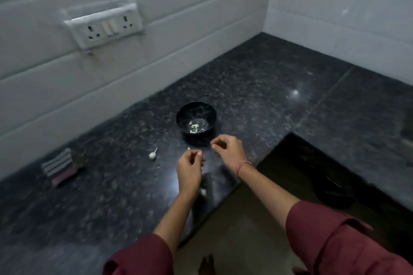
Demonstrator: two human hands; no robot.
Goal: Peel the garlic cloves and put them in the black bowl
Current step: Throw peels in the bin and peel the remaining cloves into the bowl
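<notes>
Holding left hand (190, 170) and right hand (228, 151) close together over the dark speckled granite counter (268, 73), fingers curling toward thumbs; too blurred for telling whether either is pinching anything. Sitting just beyond, the small round black bowl (180, 118), carrying pale garlic pieces (194, 128); lying to its left, a white stalked garlic bit (153, 155).

I'm seeing left hand (190, 169) and right hand (228, 151) hovering, fingers curled, just short of the black bowl (196, 118); one garlic clove (152, 154) lying left on the granite counter (268, 73).

Striped block (59, 166) on granite counter (268, 87) — wall socket (105, 26)
</notes>
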